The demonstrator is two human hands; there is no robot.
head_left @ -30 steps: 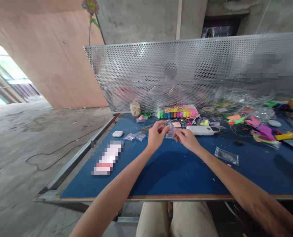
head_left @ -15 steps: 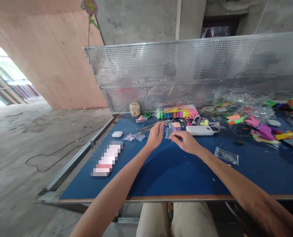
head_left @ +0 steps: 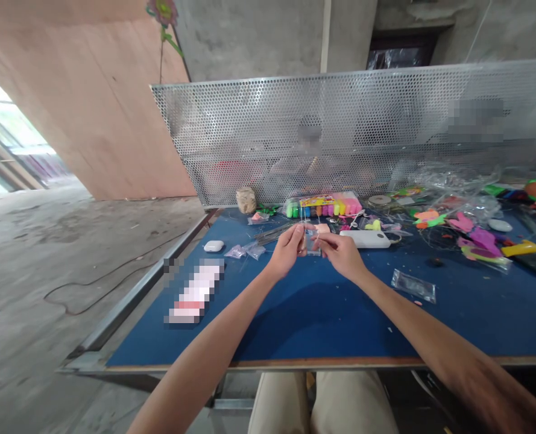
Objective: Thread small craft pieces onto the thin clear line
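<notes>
Between my two hands is a small clear plastic bag, held up over the blue table. My left hand is closed, thumb against fingers, at the bag's left edge. From the other side my right hand pinches the bag with its fingertips. Whatever is inside the bag is too small to tell. Just behind the hands lie a peach-coloured piece and a white power-bank-like device. Thin wires lie to the left of my left hand.
A white earphone case, small bags and a blurred-out phone-like item lie left. A clear packet is to the right. Behind stand a box of coloured clay and a perforated metal panel. Coloured pieces clutter the right.
My right hand has moved slightly right and both hands now grip the bag's sides. Another person's hand at the right edge has gone from view.
</notes>
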